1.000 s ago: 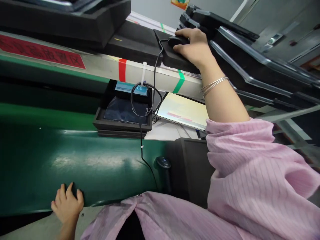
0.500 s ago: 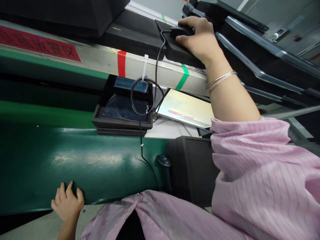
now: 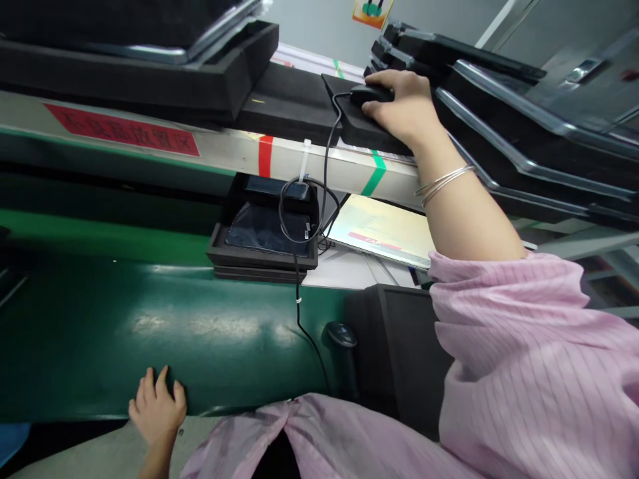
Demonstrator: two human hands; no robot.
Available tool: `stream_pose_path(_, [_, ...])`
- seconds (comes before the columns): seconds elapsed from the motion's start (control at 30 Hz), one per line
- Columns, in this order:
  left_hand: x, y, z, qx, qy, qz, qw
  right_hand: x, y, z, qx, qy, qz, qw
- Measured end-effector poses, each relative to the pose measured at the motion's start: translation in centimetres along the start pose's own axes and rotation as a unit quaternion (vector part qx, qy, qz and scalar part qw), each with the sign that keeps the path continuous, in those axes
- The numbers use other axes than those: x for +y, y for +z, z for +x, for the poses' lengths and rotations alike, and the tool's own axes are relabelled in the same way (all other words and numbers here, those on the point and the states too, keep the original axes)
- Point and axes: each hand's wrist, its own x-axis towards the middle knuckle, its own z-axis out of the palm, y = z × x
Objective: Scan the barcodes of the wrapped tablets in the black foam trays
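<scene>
View shift, R hand (image 3: 405,105) half-curled rnd mouse (image 3: 368,94)

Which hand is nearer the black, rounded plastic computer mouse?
Right. The right hand is on the mouse; the left hand is farther, at the near edge of the glossy green surface.

Right hand (image 3: 407,100) at upper part of frame, right of centre, back of hand uppermost; fingers point left, index and thumb bent forward in gripping curl, thumb lower than index. Right wrist (image 3: 432,156) nearly in line with forearm (image 3: 472,216), which slants down and right, bare until mid-right of frame; elbow hidden under sleeve. Left hand (image 3: 157,402) at lower left, palm down, fingers slightly spread, pointing up; thumb apart on right side. Left wrist (image 3: 164,442) below, forearm cut by bottom edge.
</scene>
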Motion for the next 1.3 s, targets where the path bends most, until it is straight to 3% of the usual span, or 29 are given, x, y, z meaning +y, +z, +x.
stream_pose_path(0.73, [-0.2,0.0,-0.1,0.001,-0.014,-0.024,1.000,-0.8,0.2,-1.0,0.046,0.110,-0.036,0.992])
stream_pose_path(1.3, [0.1,-0.4,-0.1,0.004,-0.017,-0.030,0.999,-0.8,0.1,-1.7,0.057,0.094,-0.055,0.992])
